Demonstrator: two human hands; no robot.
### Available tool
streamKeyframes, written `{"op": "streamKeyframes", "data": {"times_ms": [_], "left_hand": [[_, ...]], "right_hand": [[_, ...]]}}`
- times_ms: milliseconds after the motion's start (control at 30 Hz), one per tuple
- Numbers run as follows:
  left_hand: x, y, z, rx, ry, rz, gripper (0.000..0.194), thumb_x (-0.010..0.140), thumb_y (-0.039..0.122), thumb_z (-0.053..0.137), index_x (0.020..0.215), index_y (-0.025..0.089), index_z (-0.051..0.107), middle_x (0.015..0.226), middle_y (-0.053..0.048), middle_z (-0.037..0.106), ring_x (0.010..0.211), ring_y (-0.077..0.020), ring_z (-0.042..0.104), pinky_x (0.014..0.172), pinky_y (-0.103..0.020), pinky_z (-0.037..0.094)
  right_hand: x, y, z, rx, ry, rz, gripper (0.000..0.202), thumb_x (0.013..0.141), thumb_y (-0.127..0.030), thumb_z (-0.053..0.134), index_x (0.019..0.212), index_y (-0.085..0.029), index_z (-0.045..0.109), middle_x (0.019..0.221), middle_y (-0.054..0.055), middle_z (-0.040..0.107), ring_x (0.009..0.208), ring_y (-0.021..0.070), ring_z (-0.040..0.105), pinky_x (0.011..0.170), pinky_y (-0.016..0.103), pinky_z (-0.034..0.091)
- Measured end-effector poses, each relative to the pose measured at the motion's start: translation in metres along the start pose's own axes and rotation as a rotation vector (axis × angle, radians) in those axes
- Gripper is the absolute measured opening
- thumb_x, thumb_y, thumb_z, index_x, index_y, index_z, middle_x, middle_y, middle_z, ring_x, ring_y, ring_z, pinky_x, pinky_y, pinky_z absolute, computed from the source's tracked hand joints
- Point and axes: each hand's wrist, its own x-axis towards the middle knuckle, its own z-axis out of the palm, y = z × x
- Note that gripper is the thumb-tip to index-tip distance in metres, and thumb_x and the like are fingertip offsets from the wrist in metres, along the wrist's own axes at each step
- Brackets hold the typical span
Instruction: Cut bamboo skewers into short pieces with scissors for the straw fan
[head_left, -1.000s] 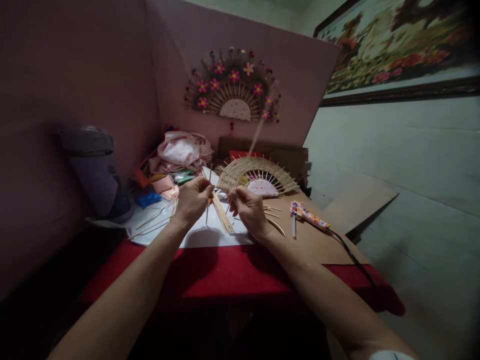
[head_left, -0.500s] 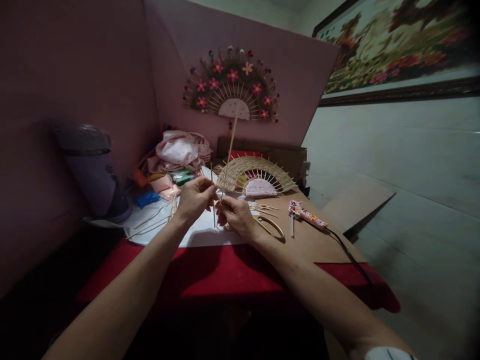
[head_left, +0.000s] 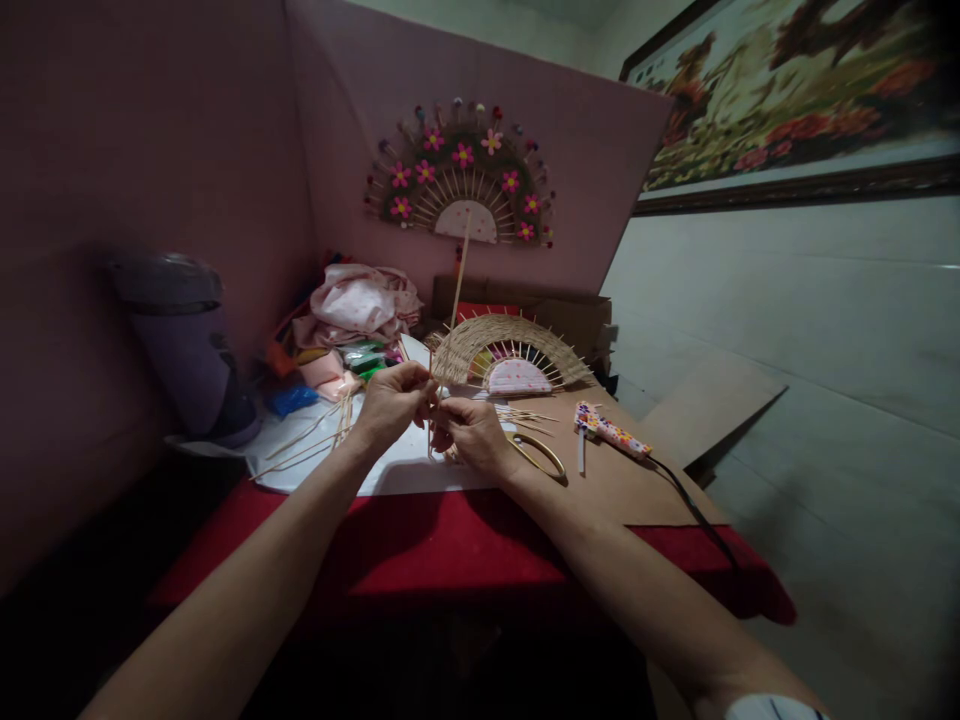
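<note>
Over the white sheet point(head_left: 394, 470), my two hands meet with their fingertips touching or nearly so. My left hand point(head_left: 395, 402) pinches a thin wooden stick point(head_left: 430, 440) that stands about upright. Between the fingers of my right hand point(head_left: 476, 432) is a longer pale stick point(head_left: 459, 280), rising with a slight lean to the right. The fingers hide where the two sticks come close, so I cannot tell if they touch. Just behind my hands lies a woven fan point(head_left: 517, 335) with stick ribs and a pink spotted centre point(head_left: 519, 376).
Scissors point(head_left: 544, 452) and loose sticks point(head_left: 529, 414) lie right of my hands. A flower-patterned glue gun point(head_left: 611, 430) with a black cord rests on cardboard point(head_left: 637, 495). More sticks point(head_left: 304, 440), coloured packets point(head_left: 292, 398) and a purple tumbler point(head_left: 187, 345) are left. A decorated fan point(head_left: 465, 185) hangs behind.
My hands have drawn slightly closer together, bringing the left hand's stick nearer to the long one. Both hands keep their pinch. The whole view has shifted a little.
</note>
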Motion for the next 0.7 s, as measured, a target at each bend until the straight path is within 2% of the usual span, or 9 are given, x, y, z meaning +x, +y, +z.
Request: {"op": "streamKeyframes", "data": {"times_ms": [300, 500, 600, 700], "left_hand": [[-0.0006, 0.0015, -0.0020, -0.090, -0.062, -0.036, 0.025, 0.059, 0.032, 0.075, 0.062, 0.012, 0.060, 0.054, 0.000, 0.060, 0.041, -0.0062, 0.047, 0.038, -0.019, 0.037], [-0.0010, 0.0029, -0.0010, -0.083, -0.075, -0.055, 0.027, 0.058, 0.034, 0.075, 0.064, 0.011, 0.062, 0.052, 0.000, 0.058, 0.041, -0.0065, 0.046, 0.039, -0.020, 0.035], [0.0000, 0.0012, -0.0017, -0.072, -0.072, -0.022, 0.026, 0.063, 0.035, 0.072, 0.063, 0.012, 0.060, 0.048, 0.002, 0.055, 0.040, -0.0060, 0.045, 0.039, -0.019, 0.035], [0.0006, -0.0008, -0.0023, -0.022, -0.063, 0.001, 0.025, 0.065, 0.033, 0.070, 0.062, 0.013, 0.057, 0.047, 0.003, 0.053, 0.039, -0.0058, 0.044, 0.038, -0.018, 0.034]], "right_hand": [[0.0006, 0.0004, -0.0003, 0.068, -0.019, 0.070, 0.034, 0.075, -0.047, 0.060, 0.070, -0.013, 0.062, 0.049, -0.002, 0.055, 0.041, 0.0087, 0.053, 0.043, 0.020, 0.046], [0.0015, 0.0002, 0.0011, 0.038, -0.043, 0.089, 0.025, 0.077, -0.037, 0.059, 0.074, -0.013, 0.063, 0.049, -0.002, 0.056, 0.042, 0.0090, 0.054, 0.044, 0.020, 0.046], [0.0019, 0.0006, 0.0017, -0.033, -0.087, 0.042, 0.013, 0.080, -0.026, 0.054, 0.077, -0.015, 0.060, 0.050, -0.003, 0.057, 0.043, 0.0088, 0.055, 0.047, 0.019, 0.045], [0.0019, 0.0039, 0.0014, -0.100, -0.126, -0.015, 0.005, 0.078, -0.018, 0.053, 0.082, -0.017, 0.057, 0.053, -0.004, 0.058, 0.046, 0.0092, 0.057, 0.051, 0.020, 0.045]]}}
